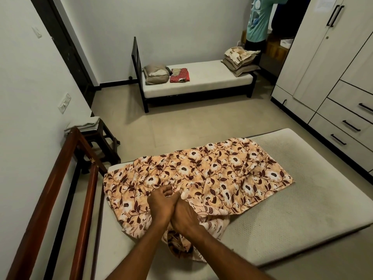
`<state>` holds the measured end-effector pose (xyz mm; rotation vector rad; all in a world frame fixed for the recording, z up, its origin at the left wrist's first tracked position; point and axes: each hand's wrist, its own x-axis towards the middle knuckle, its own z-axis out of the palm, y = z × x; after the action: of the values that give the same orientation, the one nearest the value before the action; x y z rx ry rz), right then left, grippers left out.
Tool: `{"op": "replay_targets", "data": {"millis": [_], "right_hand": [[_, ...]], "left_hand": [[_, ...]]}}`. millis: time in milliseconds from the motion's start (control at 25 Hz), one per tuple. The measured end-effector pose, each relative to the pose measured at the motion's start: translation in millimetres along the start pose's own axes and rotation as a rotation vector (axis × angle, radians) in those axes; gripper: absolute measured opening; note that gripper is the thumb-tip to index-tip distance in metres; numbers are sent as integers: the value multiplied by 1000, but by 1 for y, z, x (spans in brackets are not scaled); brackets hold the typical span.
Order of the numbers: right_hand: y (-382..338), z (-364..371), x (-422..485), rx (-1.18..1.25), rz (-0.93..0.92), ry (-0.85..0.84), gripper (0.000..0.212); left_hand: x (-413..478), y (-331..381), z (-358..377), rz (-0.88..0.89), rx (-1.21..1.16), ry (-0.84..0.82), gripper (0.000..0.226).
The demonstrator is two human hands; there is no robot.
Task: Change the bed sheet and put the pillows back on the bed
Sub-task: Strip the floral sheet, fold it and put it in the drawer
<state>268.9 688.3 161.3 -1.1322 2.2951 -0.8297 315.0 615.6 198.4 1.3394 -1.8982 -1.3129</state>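
An orange floral bed sheet (pixel 212 174) lies partly folded and rumpled across the bare grey mattress (pixel 282 215) of the near bed. My left hand (pixel 161 203) and my right hand (pixel 186 216) are side by side at the sheet's near middle. Both pinch a bunched fold of the fabric. A stack of beige patterned pillows (pixel 240 59) sits on the right end of the far bed (pixel 201 85). Another beige pillow (pixel 156 74) lies at its left end beside a folded red cloth (pixel 179 75).
The wooden bed rail (pixel 80 178) runs along my left. A dark stool (pixel 96 142) with folded grey cloth stands by the wall. A wardrobe with drawers (pixel 333 81) fills the right side. A person in a teal shirt (pixel 259 21) stands at the back. Tiled floor (pixel 191 122) separates the beds.
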Motion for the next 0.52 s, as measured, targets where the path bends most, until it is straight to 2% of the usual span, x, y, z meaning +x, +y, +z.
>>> {"op": "replay_targets", "data": {"millis": [200, 280, 520], "right_hand": [[3, 2, 0, 86, 24, -56, 72], [8, 2, 3, 162, 32, -107, 80], [16, -31, -1, 448, 138, -93, 53]], "left_hand": [[2, 2, -3, 32, 66, 54, 28], [4, -1, -4, 32, 41, 72, 26], [0, -9, -10, 52, -88, 43, 27]]}}
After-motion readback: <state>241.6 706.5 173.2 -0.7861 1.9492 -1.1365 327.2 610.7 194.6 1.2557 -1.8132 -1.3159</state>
